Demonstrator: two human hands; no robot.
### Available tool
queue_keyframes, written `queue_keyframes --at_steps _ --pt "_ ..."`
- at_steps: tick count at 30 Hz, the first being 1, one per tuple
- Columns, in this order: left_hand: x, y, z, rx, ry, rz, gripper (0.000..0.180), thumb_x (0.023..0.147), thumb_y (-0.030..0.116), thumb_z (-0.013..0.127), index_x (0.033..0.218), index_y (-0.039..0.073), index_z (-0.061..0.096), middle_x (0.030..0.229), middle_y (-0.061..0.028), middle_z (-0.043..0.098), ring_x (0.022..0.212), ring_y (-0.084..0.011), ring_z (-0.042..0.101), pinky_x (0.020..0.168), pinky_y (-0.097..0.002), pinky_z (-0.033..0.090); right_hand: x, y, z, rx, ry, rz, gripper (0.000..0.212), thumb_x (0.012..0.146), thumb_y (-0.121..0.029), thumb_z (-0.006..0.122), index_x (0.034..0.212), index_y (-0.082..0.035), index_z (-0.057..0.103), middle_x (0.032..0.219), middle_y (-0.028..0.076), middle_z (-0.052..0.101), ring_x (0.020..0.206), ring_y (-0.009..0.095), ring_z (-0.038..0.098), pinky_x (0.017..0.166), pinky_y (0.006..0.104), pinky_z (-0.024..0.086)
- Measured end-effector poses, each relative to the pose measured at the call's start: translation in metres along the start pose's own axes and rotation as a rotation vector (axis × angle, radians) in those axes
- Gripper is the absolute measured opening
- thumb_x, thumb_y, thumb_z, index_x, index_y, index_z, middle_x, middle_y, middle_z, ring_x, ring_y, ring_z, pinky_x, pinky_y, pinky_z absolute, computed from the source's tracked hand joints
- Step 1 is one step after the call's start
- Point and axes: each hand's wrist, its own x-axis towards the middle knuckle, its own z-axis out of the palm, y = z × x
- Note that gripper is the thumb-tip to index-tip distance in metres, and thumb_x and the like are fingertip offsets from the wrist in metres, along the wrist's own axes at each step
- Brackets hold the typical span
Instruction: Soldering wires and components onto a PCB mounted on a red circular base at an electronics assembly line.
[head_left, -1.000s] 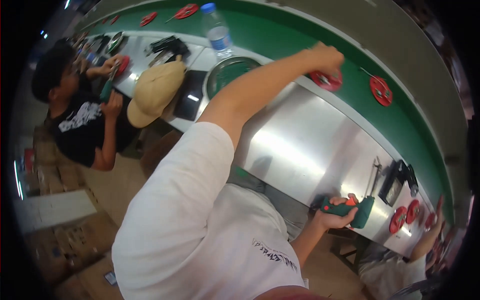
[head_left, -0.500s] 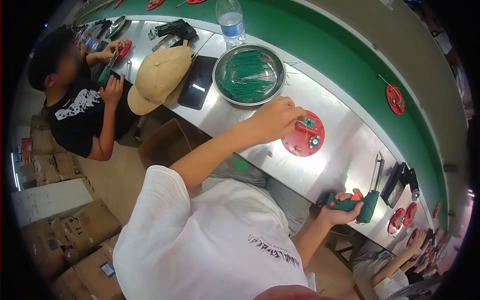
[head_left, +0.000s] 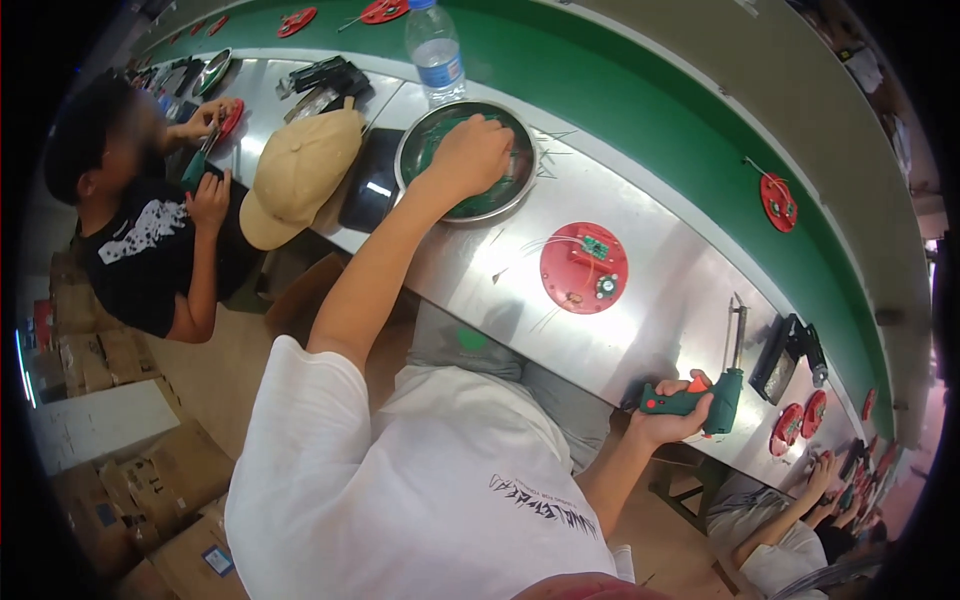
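Note:
My left hand [head_left: 473, 157] is over a round steel bowl [head_left: 512, 208] of thin green wires [head_left: 428, 150]. Its fingers are curled down into the bowl, and the fingertips are hidden behind the hand. My right hand [head_left: 676, 418] is wrapped round the grip of a green soldering gun [head_left: 724, 402] with an orange trigger, its metal tip pointing away from me. Between my hands a round red plate [head_left: 570, 268] lies on the metal bench. It bears a small green circuit board [head_left: 597, 248], a round part [head_left: 607, 287] and pale wires running off to the left.
A tan cap [head_left: 305, 175], a black tablet [head_left: 372, 190] and a water bottle [head_left: 437, 62] stand around the bowl. A black device [head_left: 780, 360] and red plates [head_left: 788, 425] lie at the right. Co-workers sit on both sides; cardboard boxes [head_left: 165, 470] are at lower left.
My left hand has moved from the red plate, left and away from me, to the wire bowl. The right hand still holds the soldering gun. The whole view has shifted slightly.

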Motion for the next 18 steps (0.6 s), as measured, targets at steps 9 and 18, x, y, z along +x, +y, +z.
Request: queue_keyframes --at_steps 9,18 --pt "-0.006 0.042 -0.036 -0.583 0.301 -0.001 0.012 0.089 0.010 0.063 0.094 0.000 0.065 0.092 -0.0145 0.066 0.087 -0.0314 0.063 0.075 -0.0380 0.051 0.005 0.005 -0.015 -0.041 -0.099 0.020 0.040 0.099 -0.036 0.046 0.109 0.000 0.057 0.061 0.006 0.054 0.051 0.016 0.051 0.049 0.0277 0.041" --pt "-0.070 0.173 0.014 -0.426 0.274 0.043 0.028 0.087 0.012 0.068 0.112 0.003 0.062 0.087 -0.0124 0.062 0.080 -0.0300 0.059 0.073 -0.0426 0.045 0.017 -0.003 -0.003 -0.204 -0.697 -0.064 0.053 0.092 -0.022 0.062 0.132 0.010 0.048 0.111 0.023 0.061 0.060 0.019 0.062 0.052 0.0306 0.052"
